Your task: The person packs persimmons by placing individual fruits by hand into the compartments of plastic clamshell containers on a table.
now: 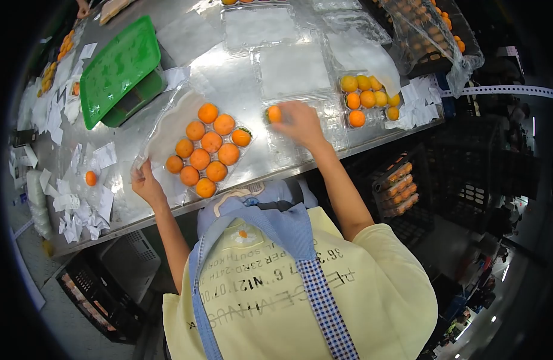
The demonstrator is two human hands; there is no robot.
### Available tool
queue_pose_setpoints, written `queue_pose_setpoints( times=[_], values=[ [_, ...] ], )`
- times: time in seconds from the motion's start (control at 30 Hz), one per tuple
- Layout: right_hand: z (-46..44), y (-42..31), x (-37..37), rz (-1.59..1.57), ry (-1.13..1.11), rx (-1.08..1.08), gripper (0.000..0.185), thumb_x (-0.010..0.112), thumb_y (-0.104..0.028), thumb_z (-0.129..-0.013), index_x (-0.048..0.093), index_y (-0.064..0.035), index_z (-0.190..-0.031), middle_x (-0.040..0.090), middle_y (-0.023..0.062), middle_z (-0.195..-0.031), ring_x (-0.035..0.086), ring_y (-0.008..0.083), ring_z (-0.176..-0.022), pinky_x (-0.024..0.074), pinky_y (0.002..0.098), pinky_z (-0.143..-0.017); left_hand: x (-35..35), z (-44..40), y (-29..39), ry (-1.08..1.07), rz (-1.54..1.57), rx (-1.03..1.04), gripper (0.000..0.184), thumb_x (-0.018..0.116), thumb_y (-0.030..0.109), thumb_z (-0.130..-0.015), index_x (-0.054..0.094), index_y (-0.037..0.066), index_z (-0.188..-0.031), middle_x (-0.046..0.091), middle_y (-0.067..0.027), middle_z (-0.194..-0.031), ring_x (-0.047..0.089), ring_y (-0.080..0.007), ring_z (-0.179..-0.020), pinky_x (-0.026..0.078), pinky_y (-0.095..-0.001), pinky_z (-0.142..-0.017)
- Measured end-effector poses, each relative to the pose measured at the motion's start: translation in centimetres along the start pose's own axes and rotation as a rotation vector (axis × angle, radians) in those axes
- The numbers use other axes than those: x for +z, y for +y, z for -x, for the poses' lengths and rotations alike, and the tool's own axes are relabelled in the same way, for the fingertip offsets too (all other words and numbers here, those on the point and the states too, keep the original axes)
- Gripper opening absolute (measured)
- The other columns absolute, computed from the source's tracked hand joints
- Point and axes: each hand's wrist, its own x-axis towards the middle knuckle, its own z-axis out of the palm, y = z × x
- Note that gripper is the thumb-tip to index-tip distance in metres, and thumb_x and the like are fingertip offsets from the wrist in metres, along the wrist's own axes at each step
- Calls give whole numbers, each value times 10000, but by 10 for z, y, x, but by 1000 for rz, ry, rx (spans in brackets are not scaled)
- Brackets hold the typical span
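My left hand pinches the edge of a clear plastic lid, which stands raised beside a tray of several orange fruits. To the right of that tray, my right hand has its fingers closed on a single orange fruit, above the metal table and near clear plastic trays. A second tray of orange and yellow fruits lies farther right, its clear lid folded back behind it.
A green container stands at the back left. Paper scraps and one loose fruit lie at the left. A plastic-covered fruit crate is at the back right. Black crates stand below the table edge. Another person's hand shows top left.
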Motion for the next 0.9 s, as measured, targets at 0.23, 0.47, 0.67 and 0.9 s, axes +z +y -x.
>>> queue_pose_setpoints(
  times=[0.23, 0.47, 0.67, 0.9],
  values=[
    [-11, 4, 6, -137, -20, 101, 449, 778, -265, -697, 651, -76, -1084, 639, 90, -999, 592, 253, -949, 437, 390, -857, 1, 5, 11, -21, -27, -15, 160, 600, 31, -907, 665, -63, -1019, 676, -72, -959, 602, -113, -856, 474, -242, -775],
    [41, 120, -89, -34, 531, 468, 426, 770, -235, -752, 634, -18, -1093, 657, 111, -1003, 622, 251, -905, 490, 364, -818, -7, 2, -8, -17, -30, -7, 186, 603, 54, -922, 655, -48, -1069, 675, -81, -1007, 619, -129, -911, 492, -267, -844],
    [79, 151, -105, 415, 417, 555, 483, 746, -313, -761, 603, -18, -1117, 630, 177, -1051, 582, 367, -986, 447, 444, -899, -4, -6, -11, -31, 24, 1, 212, 604, 81, -931, 631, -20, -1116, 673, -84, -1044, 629, -144, -951, 501, -284, -876],
    [37, 105, -46, 85, 313, 279, 461, 653, -265, -848, 556, 48, -1172, 589, 249, -1118, 542, 410, -1051, 426, 456, -925, -6, -10, -17, -50, 54, -23, 201, 607, 96, -933, 654, -36, -1078, 674, -65, -1005, 606, -115, -906, 470, -246, -814]
  ],
)
